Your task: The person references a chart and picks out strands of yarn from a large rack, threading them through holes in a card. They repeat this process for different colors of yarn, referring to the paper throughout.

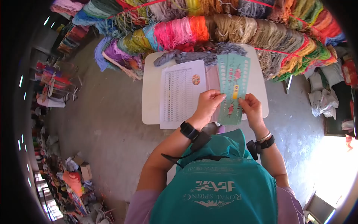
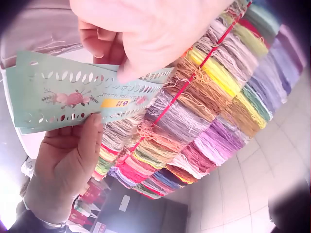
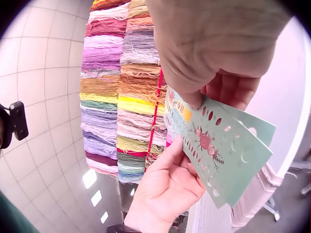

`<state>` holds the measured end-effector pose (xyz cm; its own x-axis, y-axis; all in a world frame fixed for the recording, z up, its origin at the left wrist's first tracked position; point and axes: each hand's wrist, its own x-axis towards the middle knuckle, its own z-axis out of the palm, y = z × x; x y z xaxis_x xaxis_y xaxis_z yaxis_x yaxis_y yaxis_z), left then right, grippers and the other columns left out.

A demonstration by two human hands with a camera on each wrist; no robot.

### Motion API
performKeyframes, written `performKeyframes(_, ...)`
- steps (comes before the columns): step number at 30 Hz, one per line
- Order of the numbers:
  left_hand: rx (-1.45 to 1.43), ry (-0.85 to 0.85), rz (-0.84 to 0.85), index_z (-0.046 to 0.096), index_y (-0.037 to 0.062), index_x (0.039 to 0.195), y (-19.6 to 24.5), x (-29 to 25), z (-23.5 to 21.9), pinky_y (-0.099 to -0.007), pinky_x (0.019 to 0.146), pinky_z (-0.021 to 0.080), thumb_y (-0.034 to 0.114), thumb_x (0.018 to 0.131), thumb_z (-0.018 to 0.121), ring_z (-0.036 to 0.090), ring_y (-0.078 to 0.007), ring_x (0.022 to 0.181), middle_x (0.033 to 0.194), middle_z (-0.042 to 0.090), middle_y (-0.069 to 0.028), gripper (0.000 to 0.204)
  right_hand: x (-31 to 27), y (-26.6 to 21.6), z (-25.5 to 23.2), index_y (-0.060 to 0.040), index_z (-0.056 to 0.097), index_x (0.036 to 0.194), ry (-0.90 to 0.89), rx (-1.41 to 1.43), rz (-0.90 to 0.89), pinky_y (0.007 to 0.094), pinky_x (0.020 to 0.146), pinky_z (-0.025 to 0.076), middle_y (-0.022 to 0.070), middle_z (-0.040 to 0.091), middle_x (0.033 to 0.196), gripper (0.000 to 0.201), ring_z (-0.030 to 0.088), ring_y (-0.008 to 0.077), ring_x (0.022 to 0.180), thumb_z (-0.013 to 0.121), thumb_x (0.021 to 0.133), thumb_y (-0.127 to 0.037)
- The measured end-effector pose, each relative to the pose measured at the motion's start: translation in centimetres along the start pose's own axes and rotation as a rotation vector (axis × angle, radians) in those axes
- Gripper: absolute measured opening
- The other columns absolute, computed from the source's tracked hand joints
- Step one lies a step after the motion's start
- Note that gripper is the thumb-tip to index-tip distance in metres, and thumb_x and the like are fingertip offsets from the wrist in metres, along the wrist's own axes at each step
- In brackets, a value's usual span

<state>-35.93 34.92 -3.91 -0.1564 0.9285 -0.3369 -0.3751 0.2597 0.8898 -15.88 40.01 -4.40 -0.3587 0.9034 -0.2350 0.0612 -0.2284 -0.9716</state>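
Both hands hold a few long pale-green cards (image 1: 233, 108), overlapping and slightly fanned, with holes punched along their edges, pink flowers and a yellow label. My left hand (image 1: 209, 106) pinches the left edge between thumb and fingers. On the opposite edge, my right hand (image 1: 253, 108) grips with its thumb on the printed face. The cards (image 2: 73, 97) show oval holes and a flower print in the left wrist view. Two layers stand apart at one end in the right wrist view. Beneath the hands is a white table (image 1: 149, 93), with a printed sheet (image 1: 179, 97) left of the cards.
Bundles of coloured thread (image 1: 179, 31) hang in rows beyond the table, tied with red cord. Grey thread (image 1: 201, 56) lies across the table's far edge. Something pale pink (image 1: 212, 79) lies between the sheet and the cards. White bags (image 1: 323, 100) stand at the right.
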Motion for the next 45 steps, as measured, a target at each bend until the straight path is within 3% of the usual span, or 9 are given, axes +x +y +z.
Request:
performKeyframes(9,-0.002,0.154,0.062,0.065,0.0068,0.09,-0.3,1.4,-0.5,-0.0219,0.062,0.042,0.02,0.092,0.071,0.054,-0.0041,0.071,0.081,0.065,0.0022,0.015,3.1,-1.6,-4.0,-0.0086,0.063,0.086,0.174,0.25,0.096,0.023,0.062,0.053,-0.0014,0.064,0.08,0.013,0.062,0.0067,0.069,0.061,0.097,-0.016)
performKeyframes(15,0.113,0.173,0.014,0.064,0.0031,0.108,-1.5,1.9,-2.1,-0.0229,0.063,0.045,0.017,0.094,0.069,0.06,-0.0073,0.079,0.089,0.067,-0.0009,0.021,9.3,-1.6,-8.3,-0.0048,0.066,0.096,-0.023,-0.288,0.124,0.0224,0.06,0.051,-0.0008,0.065,0.079,0.016,0.062,0.0056,0.066,0.063,0.096,-0.02)
performKeyframes(16,0.115,0.157,0.082,0.063,0.0027,0.112,-1.9,2.4,-2.1,-0.0242,0.065,0.047,0.016,0.093,0.07,0.061,-0.0092,0.082,0.093,0.067,-0.0028,0.025,9.6,-1.7,-8.1,-0.0021,0.067,0.106,-0.011,-0.406,0.134,0.0261,0.062,0.052,0.0054,0.07,0.088,0.024,0.066,0.0132,0.072,0.064,0.094,-0.023)
performKeyframes(18,0.12,0.125,0.218,0.059,0.0018,0.122,-3.0,3.3,-1.8,-0.0268,0.069,0.052,0.012,0.091,0.071,0.062,-0.0132,0.089,0.102,0.067,-0.0067,0.035,9.3,-2.2,-7.8,-0.0017,0.067,0.11,0.158,-0.972,-0.323,0.0301,0.067,0.054,0.0099,0.07,0.098,0.027,0.067,0.021,0.081,0.065,0.092,-0.022)
performKeyframes(20,0.523,0.29,0.423,0.057,-0.0014,0.123,-2.8,2.6,-2.3,-0.0332,0.077,0.053,0.009,0.087,0.072,0.063,-0.0223,0.097,0.108,0.065,-0.0136,0.041,8.1,-3.3,-7.4,-0.0025,0.065,0.116,0.246,-1.261,-0.689,0.0385,0.078,0.054,0.015,0.067,0.114,0.032,0.065,0.0328,0.096,0.068,0.088,-0.017)
performKeyframes(23,0.899,0.348,0.522,0.056,0.0018,0.127,-1.2,0.3,-5.8,-0.0421,0.095,0.048,0.007,0.082,0.072,0.055,-0.0339,0.118,0.122,0.059,-0.0175,0.048,4.9,-2.8,-5.7,-0.004,0.064,0.118,0.026,-0.896,-0.406,0.0412,0.086,0.053,0.0146,0.066,0.116,0.035,0.064,0.0328,0.103,0.071,0.084,-0.012)
performKeyframes(25,1.246,0.393,0.621,0.055,0.0044,0.131,-1.2,-1.4,-9.4,-0.0448,0.102,0.044,0.011,0.084,0.071,0.051,-0.0339,0.125,0.13,0.057,-0.0157,0.05,2.9,-3.1,-3.3,-0.0052,0.064,0.119,-0.145,-0.977,-0.639,0.0403,0.091,0.053,0.0138,0.065,0.119,0.04,0.062,0.0326,0.11,0.073,0.08,-0.009)
performKeyframes(31,1.595,0.338,0.366,0.048,0.0158,0.143,-1.2,-4.1,-13.1,-0.0573,0.112,0.027,0.038,0.09,0.064,0.034,-0.0304,0.141,0.153,0.038,-0.0079,0.06,0.5,-1.1,0.4,-0.0113,0.06,0.131,-0.472,-1.167,-0.653,0.0512,0.112,0.033,0.0154,0.047,0.144,0.055,0.039,0.0328,0.139,0.075,0.079,-0.02)
performKeyframes(45,1.673,0.306,0.268,0.05,0.0139,0.143,1.4,-0.8,-12.0,-0.0424,0.092,0.044,0.051,0.075,0.076,0.049,-0.0316,0.115,0.151,0.044,-0.0064,0.081,0.3,0.0,-0.2,-0.0132,0.058,0.135,-0.478,-1.211,-0.628,0.051,0.117,0.024,0.0161,0.043,0.148,0.057,0.035,0.0331,0.141,0.073,0.081,-0.026)
